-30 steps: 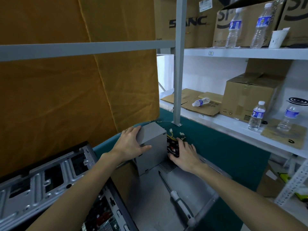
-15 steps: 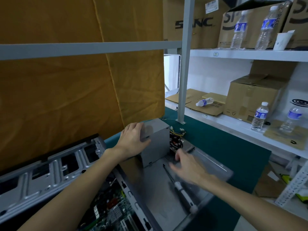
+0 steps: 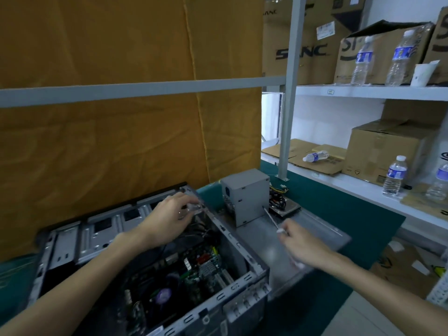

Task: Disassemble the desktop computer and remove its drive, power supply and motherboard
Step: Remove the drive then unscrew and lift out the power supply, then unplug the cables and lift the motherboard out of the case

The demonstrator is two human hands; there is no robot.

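head view:
case (image 3: 244, 260): open, 7 o'clock on our green mat (image 3: 344, 207); motherboard (image 3: 194, 270) still inside.
PSU (image 3: 247, 195): out, upright on the side panel (image 3: 312, 234) at 1 o'clock of the case.
drive (image 3: 287, 206): at 3 o'clock of the PSU, under its cables (image 3: 278, 198).
left hand (image 3: 167, 219): our fingers curl on the case's far rim.
right hand (image 3: 299, 242): we pinch the screwdriver (image 3: 272, 218), tip toward the PSU; blurred.

A green-covered bench (image 3: 339, 209) carries the open computer case (image 3: 155, 275), a flat grey side panel (image 3: 312, 236) beside it, and a shelf post's foot (image 3: 281, 178).
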